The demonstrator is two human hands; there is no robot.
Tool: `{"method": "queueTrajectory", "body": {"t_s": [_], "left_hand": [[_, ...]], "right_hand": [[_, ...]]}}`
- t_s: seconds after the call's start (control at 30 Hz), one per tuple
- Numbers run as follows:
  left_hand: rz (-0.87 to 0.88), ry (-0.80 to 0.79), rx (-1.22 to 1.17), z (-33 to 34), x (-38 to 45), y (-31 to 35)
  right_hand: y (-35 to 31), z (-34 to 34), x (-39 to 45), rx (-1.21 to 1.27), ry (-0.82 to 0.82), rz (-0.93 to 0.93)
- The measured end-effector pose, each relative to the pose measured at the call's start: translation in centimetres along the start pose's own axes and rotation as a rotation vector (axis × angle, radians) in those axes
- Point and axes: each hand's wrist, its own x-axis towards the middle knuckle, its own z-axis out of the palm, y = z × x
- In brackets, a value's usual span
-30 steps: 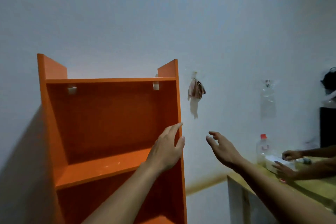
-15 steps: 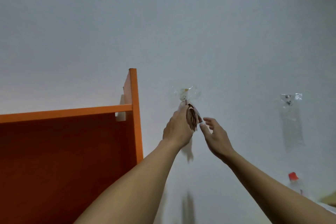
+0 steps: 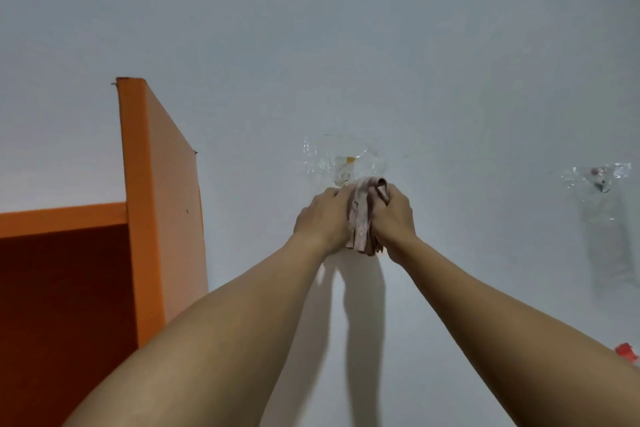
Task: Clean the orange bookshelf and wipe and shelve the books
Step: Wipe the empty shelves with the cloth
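Note:
A pinkish cloth (image 3: pixel 362 217) hangs on the white wall under a taped hook (image 3: pixel 344 166). My left hand (image 3: pixel 323 220) grips the cloth from its left side and my right hand (image 3: pixel 393 218) grips it from the right, so both are closed around it. The orange bookshelf (image 3: pixel 159 204) stands at the left; only its right side panel, top board edge and dark inside show. No books are in view.
A second clear taped hook (image 3: pixel 601 177) with a plastic bag hangs on the wall at the right. A red bottle cap (image 3: pixel 626 352) peeks in at the lower right edge.
My left hand left the bookshelf's side panel and went up to the hanging cloth. My right hand followed, and both now close on the cloth. The view has turned right and up.

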Motion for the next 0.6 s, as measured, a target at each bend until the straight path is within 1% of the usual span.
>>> {"method": "queueTrajectory", "body": {"t_s": [0.1,0.23,0.37,0.5,0.6], "left_hand": [[-0.009,0.027,-0.039,-0.2,0.4,0.4],[-0.024,0.121,-0.234,-0.8,0.2,1.3],[-0.07,0.179,-0.447,-0.8,-1.3,2.6],[-0.136,0.207,-0.683,-0.7,-5.3,4.8],[-0.192,0.224,-0.804,-1.0,-8.9,6.1]], "right_hand": [[-1.1,-0.5,0.9,0.183,-0.032,0.072],[-3.0,-2.2,-0.2,0.287,-0.11,0.087],[-4.5,-4.7,-3.3,0.318,-0.196,0.142],[-6.0,-7.5,-7.9,0.341,-0.274,0.226],[-6.8,-9.1,-11.6,0.218,-0.273,0.284]]}}
